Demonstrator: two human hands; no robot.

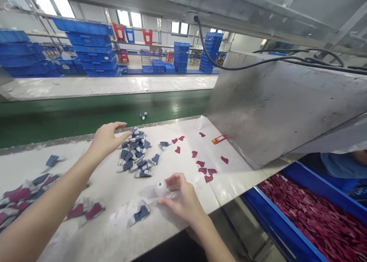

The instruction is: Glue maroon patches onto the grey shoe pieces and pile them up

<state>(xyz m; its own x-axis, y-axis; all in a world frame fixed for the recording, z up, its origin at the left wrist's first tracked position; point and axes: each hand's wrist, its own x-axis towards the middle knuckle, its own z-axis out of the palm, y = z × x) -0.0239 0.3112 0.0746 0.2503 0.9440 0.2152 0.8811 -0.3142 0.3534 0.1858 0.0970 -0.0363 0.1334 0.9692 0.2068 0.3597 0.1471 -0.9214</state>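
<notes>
My left hand (109,138) reaches over the left edge of a pile of small dark blue and white pieces (136,151). Thumb and fingers are apart, with nothing seen between them. Near the table's front edge, my right hand (182,197) curls around a small translucent bottle with a white tip (160,187), which points left. Just left of that bottle lies a single blue and white piece (141,213) by some crumpled clear film (120,216). Two more blue pieces rest right of the pile.
Several dark red cut pieces (200,164) are scattered at right, near a red and yellow packet (219,139) and a metal panel (272,105). A green belt (86,115) runs behind. Red and blue pieces (20,195) lie left. A blue crate (286,220) holds red pieces.
</notes>
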